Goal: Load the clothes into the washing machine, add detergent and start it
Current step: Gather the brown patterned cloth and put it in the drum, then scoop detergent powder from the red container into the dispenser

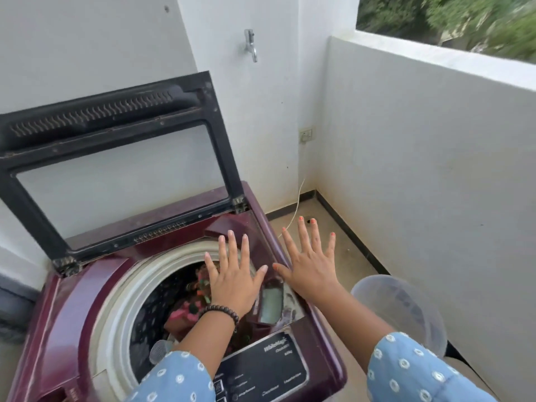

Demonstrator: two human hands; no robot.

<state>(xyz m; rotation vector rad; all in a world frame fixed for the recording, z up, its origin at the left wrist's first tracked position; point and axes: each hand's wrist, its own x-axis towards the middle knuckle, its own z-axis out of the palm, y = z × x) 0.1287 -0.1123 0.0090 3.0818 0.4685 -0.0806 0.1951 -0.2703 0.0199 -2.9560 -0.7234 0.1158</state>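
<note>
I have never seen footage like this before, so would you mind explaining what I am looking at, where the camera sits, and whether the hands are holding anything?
The camera is worn on a person's head, looking down at their arms. Below is a maroon top-loading washing machine with its lid raised. Colourful clothes lie in the drum. The left hand and right hand are spread open above the machine, holding nothing. A translucent plastic tub stands on the floor to the right.
</note>
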